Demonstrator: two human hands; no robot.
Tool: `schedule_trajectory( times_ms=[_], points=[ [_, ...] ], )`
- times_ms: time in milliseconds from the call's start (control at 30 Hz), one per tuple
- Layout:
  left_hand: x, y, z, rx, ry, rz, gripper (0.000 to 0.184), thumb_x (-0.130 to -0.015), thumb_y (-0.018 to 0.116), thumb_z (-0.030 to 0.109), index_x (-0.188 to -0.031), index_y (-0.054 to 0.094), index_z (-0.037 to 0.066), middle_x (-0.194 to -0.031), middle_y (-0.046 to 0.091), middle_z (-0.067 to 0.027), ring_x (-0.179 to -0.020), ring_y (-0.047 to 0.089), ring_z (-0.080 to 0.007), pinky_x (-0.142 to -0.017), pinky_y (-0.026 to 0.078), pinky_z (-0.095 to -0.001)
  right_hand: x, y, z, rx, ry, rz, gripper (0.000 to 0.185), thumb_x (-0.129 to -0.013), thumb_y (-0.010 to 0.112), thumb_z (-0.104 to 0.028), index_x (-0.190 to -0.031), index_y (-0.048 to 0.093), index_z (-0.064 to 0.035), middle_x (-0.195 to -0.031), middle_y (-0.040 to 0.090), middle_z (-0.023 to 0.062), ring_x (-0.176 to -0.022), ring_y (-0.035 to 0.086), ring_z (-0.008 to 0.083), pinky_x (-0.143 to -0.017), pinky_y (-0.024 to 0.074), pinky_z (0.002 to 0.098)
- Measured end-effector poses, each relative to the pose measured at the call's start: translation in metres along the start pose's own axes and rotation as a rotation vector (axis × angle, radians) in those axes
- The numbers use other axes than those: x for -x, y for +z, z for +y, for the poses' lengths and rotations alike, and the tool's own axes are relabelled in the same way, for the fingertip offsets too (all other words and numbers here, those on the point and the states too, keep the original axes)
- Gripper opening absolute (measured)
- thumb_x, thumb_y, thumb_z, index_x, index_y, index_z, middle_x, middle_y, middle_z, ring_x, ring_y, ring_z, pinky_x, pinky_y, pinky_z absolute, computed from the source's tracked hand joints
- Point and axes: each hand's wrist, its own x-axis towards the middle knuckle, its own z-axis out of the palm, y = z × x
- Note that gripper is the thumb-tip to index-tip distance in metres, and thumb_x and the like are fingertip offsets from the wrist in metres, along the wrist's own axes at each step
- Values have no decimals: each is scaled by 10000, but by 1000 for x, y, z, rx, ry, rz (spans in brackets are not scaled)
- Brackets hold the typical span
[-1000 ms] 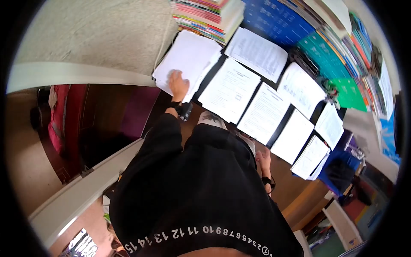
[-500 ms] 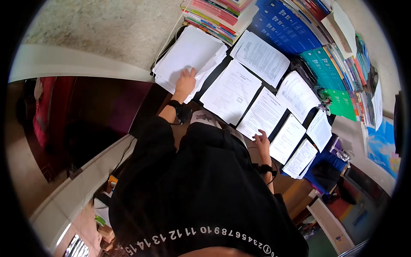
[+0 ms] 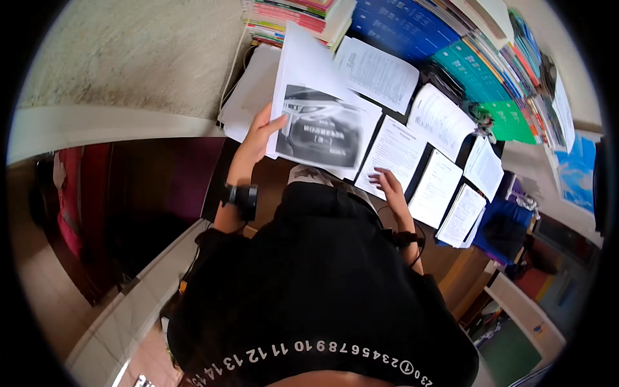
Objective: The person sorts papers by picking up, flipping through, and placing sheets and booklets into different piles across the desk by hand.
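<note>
My left hand [image 3: 260, 134] grips the left edge of a lifted set of papers [image 3: 322, 129], thumb on the front and the other fingers behind. A dark grey printed picture shows on the lower part of the papers. They partly cover a printed stack beneath them. Left of them lies a pile of white paper [image 3: 248, 90]. My right hand [image 3: 393, 189] is held with its fingers apart at the lower edge of a printed sheet [image 3: 394, 151], holding nothing; whether it touches the sheet is unclear.
More printed stacks lie to the right, among them a narrow one [image 3: 435, 188] and a smaller one [image 3: 461, 216]. Behind stand a pile of books [image 3: 290, 19], a blue printed panel [image 3: 403, 29] and a green folder [image 3: 509, 122]. A blue bag [image 3: 503, 226] is at the right.
My left hand has closed on papers from the left pile and raised them, turned to show the picture, over the neighbouring stack. My right hand has come up beside the printed sheet.
</note>
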Motion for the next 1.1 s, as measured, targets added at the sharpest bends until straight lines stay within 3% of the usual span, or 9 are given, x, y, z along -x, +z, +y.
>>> schedule_trajectory(
  times_ms=[167,267,300,400,500,633,767,867,1100],
  points=[
    [16,58,-4,-156,-148,-40,427,-900,543,103,-1295,419,-3,-1148,558,-47,-1055,499,-113,-902,393,-258,11,6,-74,-558,-90,26,784,-909,200,-636,-1392,276,-24,-1393,367,161,-1265,365,277,-1056,251,411],
    [5,59,-41,-282,-72,-141,391,-895,536,78,-1267,448,-6,-1104,573,-56,-997,520,-118,-857,419,-255,8,-16,-82,-646,-152,159,756,-914,256,-623,-1364,336,-20,-1341,435,138,-1238,406,235,-1032,292,397],
    [5,54,-58,-367,-89,-152,382,-893,535,72,-1257,457,-9,-1096,577,-61,-984,525,-121,-849,426,-258,10,-25,-74,-553,-137,211,715,-913,273,-621,-1310,409,-43,-1207,539,106,-1107,496,192,-958,352,372],
    [-4,72,-38,-443,-69,-227,386,-886,540,64,-1254,463,-23,-1098,585,-80,-997,529,-130,-877,427,-272,5,-63,-48,-525,-169,319,373,-926,459,-464,-1073,523,-127,-879,614,-34,-810,559,96,-777,400,268],
    [-15,89,-1,-593,59,-360,400,-886,545,78,-1263,461,-27,-1137,579,-93,-1038,521,-138,-910,415,-280,17,-81,-80,-445,-281,441,161,-901,567,-267,-972,545,-124,-844,602,-47,-704,561,71,-651,436,197],
    [-60,104,27,-735,9,-565,422,-887,551,122,-1274,461,-21,-1224,548,-108,-1084,517,-167,-945,395,-289,16,-129,-93,-326,-330,523,341,-831,656,-145,-1155,562,-97,-877,639,-4,-785,531,43,-697,398,191],
    [-95,128,38,-911,153,-821,442,-878,564,207,-1271,495,16,-1234,543,-152,-1113,526,-235,-950,404,-335,30,-146,-114,6,-276,241,348,-820,670,-131,-1131,559,-23,-924,652,62,-803,588,96,-755,446,240],
    [-103,157,44,-1046,178,-827,449,-869,559,181,-1291,481,52,-1219,553,-140,-1099,528,-217,-964,384,-333,35,-146,-111,11,-180,291,374,-823,671,-152,-1131,536,12,-952,635,77,-817,588,134,-743,459,248],
    [-89,131,43,-459,109,-390,477,-912,485,406,-1294,470,119,-1086,627,-93,-975,600,-157,-883,445,-291,60,-137,-84,-412,-345,582,347,-887,571,-109,-1202,491,10,-1079,600,99,-969,573,170,-862,443,293]
  ],
)
